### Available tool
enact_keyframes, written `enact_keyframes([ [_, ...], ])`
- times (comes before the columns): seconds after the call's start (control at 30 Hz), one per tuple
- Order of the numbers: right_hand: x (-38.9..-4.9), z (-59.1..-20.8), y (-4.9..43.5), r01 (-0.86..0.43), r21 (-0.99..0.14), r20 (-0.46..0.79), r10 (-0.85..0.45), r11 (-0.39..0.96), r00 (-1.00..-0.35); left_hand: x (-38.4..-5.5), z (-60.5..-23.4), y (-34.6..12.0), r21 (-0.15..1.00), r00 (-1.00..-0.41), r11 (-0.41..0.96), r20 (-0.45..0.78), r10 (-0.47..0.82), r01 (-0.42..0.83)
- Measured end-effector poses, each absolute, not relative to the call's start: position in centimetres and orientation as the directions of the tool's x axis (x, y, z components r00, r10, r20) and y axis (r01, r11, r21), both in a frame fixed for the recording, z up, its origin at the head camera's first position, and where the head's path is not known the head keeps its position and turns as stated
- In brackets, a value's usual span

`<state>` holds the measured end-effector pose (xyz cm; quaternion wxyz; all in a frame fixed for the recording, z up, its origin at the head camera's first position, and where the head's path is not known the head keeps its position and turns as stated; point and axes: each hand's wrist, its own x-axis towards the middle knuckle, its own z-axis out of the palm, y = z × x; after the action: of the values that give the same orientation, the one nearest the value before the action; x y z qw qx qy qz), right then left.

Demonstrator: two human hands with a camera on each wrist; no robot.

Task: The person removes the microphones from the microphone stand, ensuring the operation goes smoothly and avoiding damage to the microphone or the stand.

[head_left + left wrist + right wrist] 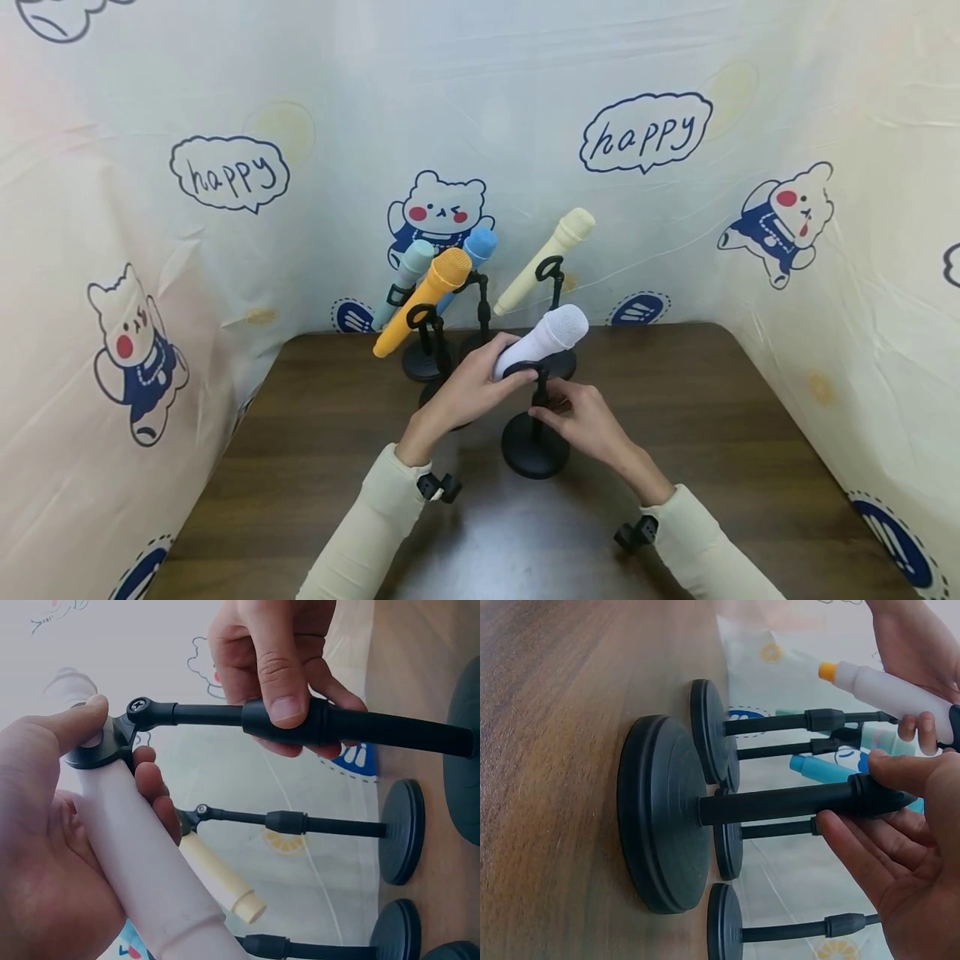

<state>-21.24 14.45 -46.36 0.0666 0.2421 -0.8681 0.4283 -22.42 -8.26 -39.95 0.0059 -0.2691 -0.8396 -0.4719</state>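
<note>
Head view: brown table (315, 442), white microphone (538, 339) above, bear-printed cloth (517, 125) behind.

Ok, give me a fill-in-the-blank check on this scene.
The left hand grips the white cylindrical microphone; the right hand holds a round-based stand coloured ____.
In the head view, the pale yellow cylindrical microphone leans to the ____ of the orange cylindrical microphone.
Both cloud-shaped speech bubbles read ____.
Missing words: black; right; happy.
</note>
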Motion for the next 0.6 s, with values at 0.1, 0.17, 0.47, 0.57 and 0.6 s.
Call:
enact_keyframes([
  [0.1,-21.3,-46.4,14.5,-0.473,-0.717,0.317,-0.363,0.513,-0.876,-22.4,-40.2,-8.3,0.795,-0.859,0.406,0.263,0.439,0.451],
  [0.17,-21.4,-46.3,14.5,-0.473,-0.719,0.317,-0.364,0.509,-0.876,-22.5,-40.3,-8.3,0.801,-0.862,0.400,0.265,0.432,0.446],
  [0.47,-21.3,-46.3,14.5,-0.464,-0.728,0.311,-0.361,0.505,-0.879,-22.4,-40.9,-8.1,0.843,-0.866,0.329,0.273,0.419,0.425],
  [0.57,-21.2,-46.4,14.5,-0.464,-0.726,0.313,-0.357,0.508,-0.880,-22.3,-41.4,-8.0,0.865,-0.868,0.293,0.268,0.417,0.408],
  [0.6,-21.1,-46.5,14.5,-0.464,-0.725,0.313,-0.356,0.509,-0.880,-22.3,-41.5,-8.0,0.872,-0.870,0.281,0.264,0.417,0.400],
])
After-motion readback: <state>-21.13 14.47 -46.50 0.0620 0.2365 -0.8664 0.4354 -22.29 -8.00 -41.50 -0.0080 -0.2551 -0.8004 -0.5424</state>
